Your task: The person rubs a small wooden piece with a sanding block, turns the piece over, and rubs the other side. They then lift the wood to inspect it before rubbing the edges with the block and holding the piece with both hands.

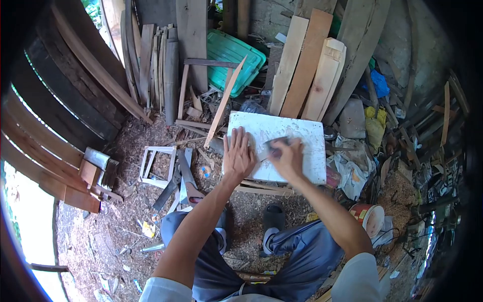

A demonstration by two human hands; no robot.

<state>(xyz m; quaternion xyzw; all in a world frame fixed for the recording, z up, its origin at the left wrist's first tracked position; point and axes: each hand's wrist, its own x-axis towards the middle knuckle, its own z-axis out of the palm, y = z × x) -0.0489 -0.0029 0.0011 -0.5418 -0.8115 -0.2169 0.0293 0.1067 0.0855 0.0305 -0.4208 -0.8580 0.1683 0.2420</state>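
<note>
A white board (307,132) with chipped, stained paint lies in front of me at about knee height. My left hand (238,157) rests flat on its left part, fingers stretched out and pointing away from me. Over the middle of the board, my right hand (288,157) is closed around a dark flat piece (275,143), which touches or nearly touches the paint. Motion smears this hand and the piece, so its exact kind does not show. A thin edge by the left hand is too blurred to name.
Planks (307,65) lean on the back wall beside a green plastic crate (236,55). Left of the board lie a handsaw (189,176) and a small wooden frame (157,163). A bucket (370,220) and piled scraps stand at right. Shavings cover the ground.
</note>
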